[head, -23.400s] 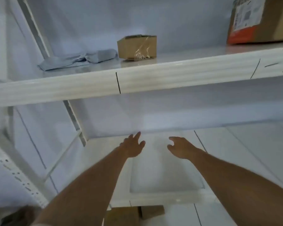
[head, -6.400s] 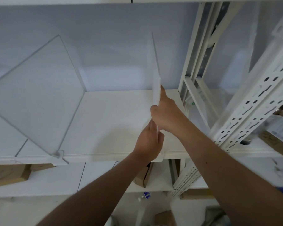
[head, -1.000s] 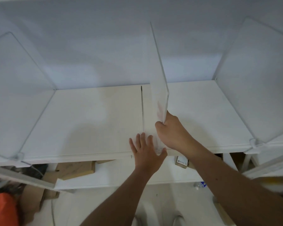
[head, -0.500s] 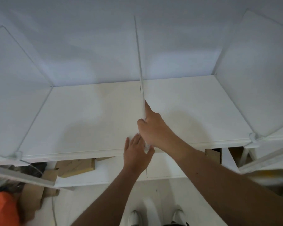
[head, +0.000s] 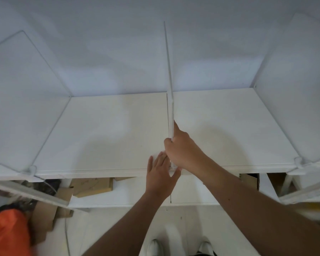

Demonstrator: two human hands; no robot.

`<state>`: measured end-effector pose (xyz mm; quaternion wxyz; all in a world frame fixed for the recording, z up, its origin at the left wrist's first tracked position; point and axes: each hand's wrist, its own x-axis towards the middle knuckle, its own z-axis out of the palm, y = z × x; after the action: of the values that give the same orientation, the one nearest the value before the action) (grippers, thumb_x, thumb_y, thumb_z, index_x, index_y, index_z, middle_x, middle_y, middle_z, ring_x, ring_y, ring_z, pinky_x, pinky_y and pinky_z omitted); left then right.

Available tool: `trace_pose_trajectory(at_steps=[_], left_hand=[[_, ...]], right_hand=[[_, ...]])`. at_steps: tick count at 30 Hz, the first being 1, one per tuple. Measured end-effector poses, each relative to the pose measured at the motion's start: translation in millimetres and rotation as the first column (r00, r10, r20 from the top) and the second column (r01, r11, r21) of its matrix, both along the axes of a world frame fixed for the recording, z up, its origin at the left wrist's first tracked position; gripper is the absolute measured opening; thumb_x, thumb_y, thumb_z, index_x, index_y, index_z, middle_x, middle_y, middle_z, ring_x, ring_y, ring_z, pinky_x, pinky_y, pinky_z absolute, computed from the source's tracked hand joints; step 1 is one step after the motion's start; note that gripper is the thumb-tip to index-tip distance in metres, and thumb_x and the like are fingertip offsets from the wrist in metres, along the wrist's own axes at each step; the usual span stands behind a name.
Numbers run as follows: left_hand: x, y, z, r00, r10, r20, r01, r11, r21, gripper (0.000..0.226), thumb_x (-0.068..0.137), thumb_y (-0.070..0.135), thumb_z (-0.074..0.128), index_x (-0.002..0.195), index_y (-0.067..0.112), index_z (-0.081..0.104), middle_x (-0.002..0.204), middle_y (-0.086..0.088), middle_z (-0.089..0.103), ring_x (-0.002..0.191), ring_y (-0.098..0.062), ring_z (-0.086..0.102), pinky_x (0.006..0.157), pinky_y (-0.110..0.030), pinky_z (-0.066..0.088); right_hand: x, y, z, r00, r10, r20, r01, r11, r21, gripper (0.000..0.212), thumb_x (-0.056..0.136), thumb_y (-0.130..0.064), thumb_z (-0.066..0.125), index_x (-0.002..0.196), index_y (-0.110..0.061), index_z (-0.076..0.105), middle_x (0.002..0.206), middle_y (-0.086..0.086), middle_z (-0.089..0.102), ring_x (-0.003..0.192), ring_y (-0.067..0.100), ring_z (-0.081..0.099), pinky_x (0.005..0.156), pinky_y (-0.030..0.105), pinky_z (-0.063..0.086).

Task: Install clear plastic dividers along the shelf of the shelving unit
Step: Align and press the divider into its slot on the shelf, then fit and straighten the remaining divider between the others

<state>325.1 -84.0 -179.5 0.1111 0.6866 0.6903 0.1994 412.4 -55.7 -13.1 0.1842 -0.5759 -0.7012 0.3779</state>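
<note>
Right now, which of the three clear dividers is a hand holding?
The middle divider, seen edge-on; the right hand grips its front edge. The left divider and right divider stand untouched.

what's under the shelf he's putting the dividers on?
Below the shelf a lower white shelf shows, with flat cardboard pieces at left and more cardboard at right. Anything further back is covered by the upper shelf and both arms.

No legible text, perhaps scribbles on cardboard [head: 92, 186].
</note>
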Motion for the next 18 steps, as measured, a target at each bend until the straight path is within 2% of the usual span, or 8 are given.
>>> trace_pose_trajectory(at_steps=[5,6,8,10,12,14,16,18], left_hand=[[-5.9,-1.8,1.4,0.998,-0.061,0.021,0.062,0.997,-0.039,0.06,0.089,0.056,0.042,0.14,0.025,0.037,0.149,0.011,0.039,0.143,-0.005,0.021,0.121,-0.036,0.002],[-10.3,0.0,5.1,0.995,-0.092,0.039,0.094,0.993,-0.066,0.059,0.088,0.055,0.044,0.139,0.024,0.039,0.149,0.01,0.039,0.142,-0.006,0.022,0.121,-0.036,0.004],[-24.0,7.1,15.7,0.981,-0.175,0.086,0.187,0.969,-0.16,0.057,0.086,0.049,0.053,0.135,0.023,0.043,0.147,0.007,0.041,0.139,-0.011,0.03,0.119,-0.036,0.013],[-41.6,15.2,33.8,0.961,-0.214,0.178,0.258,0.923,-0.284,0.048,0.084,0.037,0.063,0.127,0.021,0.052,0.141,0.003,0.049,0.13,-0.015,0.044,0.112,-0.032,0.029],[-58.5,20.7,56.1,0.95,-0.17,0.263,0.252,0.913,-0.321,0.024,0.084,0.026,0.066,0.107,0.017,0.063,0.122,-0.002,0.062,0.109,-0.019,0.059,0.094,-0.027,0.043],[-74.2,24.9,75.5,0.951,-0.175,0.253,0.237,0.941,-0.24,0.009,0.086,0.022,0.064,0.09,0.013,0.066,0.102,-0.002,0.067,0.095,-0.018,0.062,0.079,-0.024,0.043],[-88.9,25.9,92.9,0.948,-0.186,0.26,0.233,0.959,-0.162,0.014,0.089,0.023,0.062,0.083,0.011,0.067,0.095,-0.002,0.069,0.092,-0.015,0.061,0.078,-0.024,0.042],[-104.7,21.8,108.5,0.944,-0.174,0.281,0.219,0.966,-0.137,0.021,0.092,0.025,0.056,0.082,0.012,0.069,0.096,-0.001,0.071,0.093,-0.015,0.062,0.083,-0.026,0.045]], right_hand=[[-0.4,-1.4,1.3,0.999,-0.021,0.028,0.021,1.0,-0.023,0.05,0.096,-0.018,0.035,0.146,-0.018,0.026,0.111,0.014,0.063,0.084,0.024,0.062,0.073,0.031,0.046],[0.3,-0.8,2.1,0.999,-0.019,0.032,0.02,0.999,-0.038,0.043,0.095,-0.018,0.035,0.138,-0.016,0.035,0.108,0.013,0.063,0.083,0.024,0.062,0.072,0.031,0.047],[4.3,0.4,4.4,0.998,-0.017,0.061,0.023,0.995,-0.099,0.021,0.091,-0.021,0.038,0.105,-0.013,0.052,0.095,0.009,0.064,0.074,0.022,0.061,0.068,0.032,0.048],[9.6,-1.3,7.8,0.992,-0.012,0.127,0.035,0.984,-0.177,0.022,0.088,-0.026,0.041,0.081,-0.01,0.056,0.083,0.01,0.066,0.065,0.025,0.065,0.067,0.032,0.051],[14.1,-8.0,11.5,0.975,0.007,0.221,0.041,0.976,-0.213,0.032,0.087,-0.031,0.043,0.077,-0.006,0.062,0.076,0.01,0.073,0.066,0.029,0.072,0.069,0.035,0.057],[14.4,-18.1,12.3,0.964,0.045,0.261,0.023,0.968,-0.248,0.04,0.089,-0.032,0.043,0.075,-0.005,0.069,0.073,0.008,0.076,0.069,0.026,0.074,0.071,0.036,0.06],[8.5,-30.1,11.7,0.969,0.055,0.241,0.013,0.962,-0.273,0.043,0.09,-0.032,0.044,0.075,-0.003,0.071,0.074,0.007,0.076,0.074,0.026,0.074,0.073,0.037,0.06],[-3.3,-38.6,12.2,0.982,0.046,0.184,-0.008,0.98,-0.2,0.039,0.089,-0.033,0.044,0.084,-0.003,0.069,0.086,0.01,0.075,0.083,0.03,0.072,0.077,0.043,0.058]])
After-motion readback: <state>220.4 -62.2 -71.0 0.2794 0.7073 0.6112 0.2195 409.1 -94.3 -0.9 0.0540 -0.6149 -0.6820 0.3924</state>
